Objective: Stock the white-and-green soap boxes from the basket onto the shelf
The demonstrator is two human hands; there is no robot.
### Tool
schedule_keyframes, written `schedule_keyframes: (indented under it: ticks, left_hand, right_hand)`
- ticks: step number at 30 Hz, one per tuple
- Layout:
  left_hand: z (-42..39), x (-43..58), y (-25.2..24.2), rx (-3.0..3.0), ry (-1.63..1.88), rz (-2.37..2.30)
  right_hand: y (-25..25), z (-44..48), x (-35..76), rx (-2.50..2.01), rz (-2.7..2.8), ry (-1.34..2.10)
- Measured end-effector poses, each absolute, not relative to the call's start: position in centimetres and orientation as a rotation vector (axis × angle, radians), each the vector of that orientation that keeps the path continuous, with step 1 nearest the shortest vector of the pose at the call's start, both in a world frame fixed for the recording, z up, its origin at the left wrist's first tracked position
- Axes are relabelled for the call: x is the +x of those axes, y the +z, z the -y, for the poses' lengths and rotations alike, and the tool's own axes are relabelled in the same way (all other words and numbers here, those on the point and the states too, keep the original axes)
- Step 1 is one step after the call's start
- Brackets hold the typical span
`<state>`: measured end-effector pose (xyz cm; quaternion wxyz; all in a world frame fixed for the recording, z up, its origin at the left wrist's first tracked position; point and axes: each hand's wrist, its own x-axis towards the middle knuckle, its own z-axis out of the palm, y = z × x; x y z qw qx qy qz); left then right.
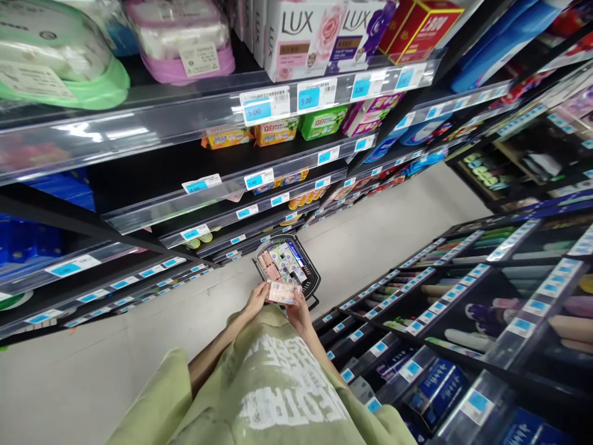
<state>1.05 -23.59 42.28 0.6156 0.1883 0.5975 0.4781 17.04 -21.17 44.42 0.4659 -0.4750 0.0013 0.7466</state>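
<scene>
Between my two hands is a flat pink pack point(283, 292), gripped at its two ends. My left hand point(257, 299) closes on its left end, and my right hand point(299, 309) on its right end. The print on the pack is too small to read. Just beyond it, a dark shopping basket point(315, 275) stands low over the floor. Pink packs point(269, 264) lie in its left part. White and green packs point(283, 256) fill the middle and right of the basket.
Shelves with LUX soap boxes point(301, 37), a pink soap case point(185, 43) and a green soap box point(323, 122) rise on the left. Black shelving with blue boxes point(437, 392) and price tags lines the right. A pale floor aisle point(370, 225) runs between them.
</scene>
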Motion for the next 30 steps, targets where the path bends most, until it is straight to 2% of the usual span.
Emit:
schedule_keyframes:
  ticks: [30]
  left_hand:
    - [23.67, 0.66, 43.26, 0.508, 1.025, -1.308]
  right_hand:
    - [44.85, 21.06, 17.04, -1.263, -0.081, 1.796]
